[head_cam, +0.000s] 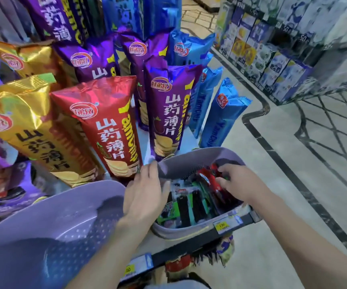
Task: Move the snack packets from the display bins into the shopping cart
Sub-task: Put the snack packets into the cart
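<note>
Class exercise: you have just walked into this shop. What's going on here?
A person is picking snacks at a shop display. The right hand reaches into a lavender bin and grips a red packet lying among other small packets. The left hand rests against the bin's near rim. Tall chip bags stand behind.

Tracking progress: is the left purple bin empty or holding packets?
Empty where visible: the left bin shows only bare perforated floor and walls; near corner cropped. The right hand grips a red packet in the other bin.
</note>
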Available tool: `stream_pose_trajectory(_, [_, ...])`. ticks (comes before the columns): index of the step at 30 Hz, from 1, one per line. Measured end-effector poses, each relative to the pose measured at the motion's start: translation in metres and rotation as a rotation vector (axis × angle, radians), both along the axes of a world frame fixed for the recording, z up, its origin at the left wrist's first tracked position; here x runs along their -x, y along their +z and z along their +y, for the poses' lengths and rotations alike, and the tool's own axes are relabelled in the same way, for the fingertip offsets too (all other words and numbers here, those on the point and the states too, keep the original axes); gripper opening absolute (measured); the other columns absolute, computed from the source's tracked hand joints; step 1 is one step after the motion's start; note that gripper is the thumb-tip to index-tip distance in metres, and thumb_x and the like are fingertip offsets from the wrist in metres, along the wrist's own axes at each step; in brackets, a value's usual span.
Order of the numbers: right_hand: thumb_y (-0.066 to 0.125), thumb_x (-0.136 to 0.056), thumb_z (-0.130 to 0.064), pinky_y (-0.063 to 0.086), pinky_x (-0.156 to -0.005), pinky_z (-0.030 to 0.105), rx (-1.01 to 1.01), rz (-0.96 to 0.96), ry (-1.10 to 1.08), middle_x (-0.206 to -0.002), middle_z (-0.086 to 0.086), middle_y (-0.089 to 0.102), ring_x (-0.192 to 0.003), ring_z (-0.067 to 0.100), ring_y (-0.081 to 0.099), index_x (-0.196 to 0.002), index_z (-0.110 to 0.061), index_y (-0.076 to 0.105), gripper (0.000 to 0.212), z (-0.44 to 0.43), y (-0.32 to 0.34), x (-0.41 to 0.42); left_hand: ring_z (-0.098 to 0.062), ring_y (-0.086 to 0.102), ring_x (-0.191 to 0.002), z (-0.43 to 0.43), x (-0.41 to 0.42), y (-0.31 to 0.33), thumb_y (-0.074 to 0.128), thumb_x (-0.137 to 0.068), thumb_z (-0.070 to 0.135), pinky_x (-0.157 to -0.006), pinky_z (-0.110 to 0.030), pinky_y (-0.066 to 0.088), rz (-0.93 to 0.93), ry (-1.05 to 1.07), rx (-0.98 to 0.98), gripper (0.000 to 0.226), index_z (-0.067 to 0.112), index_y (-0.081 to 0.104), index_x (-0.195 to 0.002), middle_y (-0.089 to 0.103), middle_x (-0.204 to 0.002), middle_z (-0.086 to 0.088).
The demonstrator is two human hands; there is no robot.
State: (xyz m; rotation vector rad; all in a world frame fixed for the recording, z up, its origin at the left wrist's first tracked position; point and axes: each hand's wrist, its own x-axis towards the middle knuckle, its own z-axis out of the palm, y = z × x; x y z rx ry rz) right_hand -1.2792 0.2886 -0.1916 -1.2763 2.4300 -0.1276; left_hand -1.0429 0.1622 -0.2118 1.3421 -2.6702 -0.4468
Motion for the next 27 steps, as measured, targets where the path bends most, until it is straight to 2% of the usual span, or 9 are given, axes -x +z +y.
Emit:
stream_pose_trajectory(4, [0.062,-0.099,-0.046,0.044,-0.075,0.034,-0.168,0.032,0.089,-0.109,0.01,0.074,-0.104,0.031,0.067,-0.112,-0.013,0.07,0.036,-0.026,-0.024,0.017,-0.027,0.06,-0.124,0.0,0.0,-0.005,0.045,-0.103,0.049,-0.09,-0.041,0.053,-0.012,0.027,-0.002,0.07,0.023,0.021,-0.163,0.052,-0.145,-0.005])
stream_pose_trajectory(7, [0.063,-0.095,-0.057,0.05,-0.079,0.035,-0.271,0.14,0.135,-0.109,0.011,0.075,-0.101,0.031,0.07,-0.116,-0.011,0.069,0.051,-0.037,-0.04,0.017,-0.024,0.061,-0.125,0.0,0.0,-0.007,0.046,-0.104,0.049,-0.092,-0.039,0.054,-0.009,0.043,0.002,0.069,0.024,0.021,-0.163,0.051,-0.149,-0.003])
stream_pose_trajectory(13, [0.061,-0.087,-0.074,0.049,-0.068,0.034,-0.302,0.178,0.149,-0.098,0.009,0.074,-0.088,0.029,0.07,-0.106,-0.013,0.068,0.064,-0.04,-0.049,0.015,-0.024,0.062,-0.124,0.0,0.001,-0.007,0.048,-0.104,0.047,-0.09,-0.039,0.055,-0.011,0.046,-0.002,0.067,0.022,0.025,-0.161,0.051,-0.15,-0.003])
stream_pose_trajectory(15, [0.065,-0.088,-0.067,0.053,-0.071,0.036,-0.318,0.18,0.167,-0.101,0.009,0.074,-0.089,0.029,0.071,-0.11,-0.012,0.066,0.059,-0.039,-0.046,0.013,-0.024,0.063,-0.123,-0.001,0.001,-0.009,0.048,-0.103,0.047,-0.09,-0.039,0.056,-0.005,0.041,0.005,0.067,0.022,0.023,-0.161,0.051,-0.149,-0.003])
stream_pose_trajectory(18, [0.057,-0.098,-0.032,0.056,-0.078,0.038,-0.299,0.203,0.182,-0.109,0.012,0.075,-0.096,0.032,0.071,-0.117,-0.009,0.069,0.032,-0.039,-0.04,0.017,-0.023,0.064,-0.119,-0.001,0.001,-0.011,0.049,-0.103,0.046,-0.087,-0.039,0.056,0.01,0.04,0.02,0.067,0.022,0.025,-0.16,0.052,-0.146,-0.003])
stream_pose_trajectory(19, [0.053,-0.099,-0.025,0.055,-0.081,0.037,-0.295,0.209,0.18,-0.112,0.012,0.075,-0.1,0.032,0.071,-0.118,-0.01,0.07,0.029,-0.039,-0.036,0.019,-0.023,0.065,-0.118,-0.002,0.0,-0.011,0.05,-0.103,0.046,-0.086,-0.039,0.056,0.018,0.038,0.027,0.066,0.021,0.026,-0.16,0.053,-0.146,-0.003])
stream_pose_trajectory(22, [0.053,-0.1,-0.02,0.05,-0.082,0.035,-0.236,0.137,0.203,-0.109,0.009,0.074,-0.104,0.031,0.068,-0.103,-0.012,0.069,0.019,-0.033,-0.027,0.024,-0.023,0.067,-0.114,-0.002,-0.001,-0.014,0.051,-0.102,0.045,-0.083,-0.038,0.056,0.034,0.025,0.047,0.064,0.021,0.031,-0.158,0.056,-0.142,-0.003])
stream_pose_trajectory(25, [0.055,-0.099,-0.011,0.047,-0.071,0.039,0.01,-0.081,0.156,-0.082,0.009,0.069,-0.08,0.026,0.064,-0.084,-0.003,0.063,0.019,-0.024,-0.016,0.023,-0.022,0.064,-0.117,-0.003,-0.001,-0.015,0.049,-0.103,0.049,-0.086,-0.037,0.055,0.064,0.024,0.059,0.064,0.022,0.033,-0.158,0.058,-0.139,-0.001])
stream_pose_trajectory(27, [0.06,-0.099,-0.009,0.042,-0.065,0.036,0.205,-0.297,0.102,-0.071,0.005,0.064,-0.064,0.014,0.056,-0.08,-0.002,0.065,0.021,-0.019,-0.002,0.018,-0.022,0.055,-0.13,-0.004,-0.002,-0.014,0.049,-0.103,0.055,-0.102,-0.04,0.049,0.13,0.043,0.028,0.064,0.02,0.04,-0.156,0.056,-0.145,-0.001])
